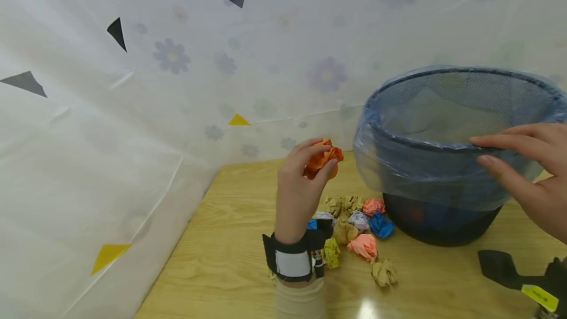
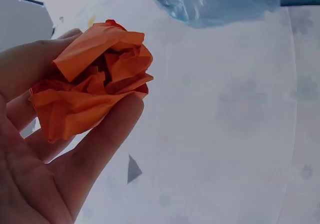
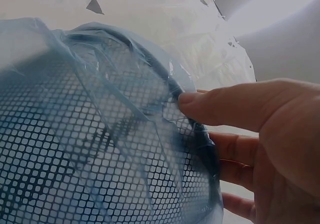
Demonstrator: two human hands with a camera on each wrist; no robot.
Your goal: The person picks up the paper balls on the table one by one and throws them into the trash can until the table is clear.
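Observation:
My left hand (image 1: 310, 161) is raised above the table and pinches a crumpled orange paper ball (image 1: 322, 158) (image 2: 95, 83) between thumb and fingers, just left of the bin. A black mesh waste bin (image 1: 447, 220) (image 3: 75, 149) lined with a blue plastic bag (image 1: 425, 176) stands at the right, tilted toward me. My right hand (image 1: 509, 156) (image 3: 235, 119) grips its near rim, thumb outside over the bag, fingers inside. Some coloured paper shows through the mesh at the bin's bottom.
Several crumpled paper balls (image 1: 354, 230), tan, pink, blue, yellow and white, lie on the wooden table (image 1: 230, 260) in front of the bin. A flowered white sheet (image 1: 177, 87) walls the back and left. A black device (image 1: 522, 274) with a yellow tag sits at the bottom right.

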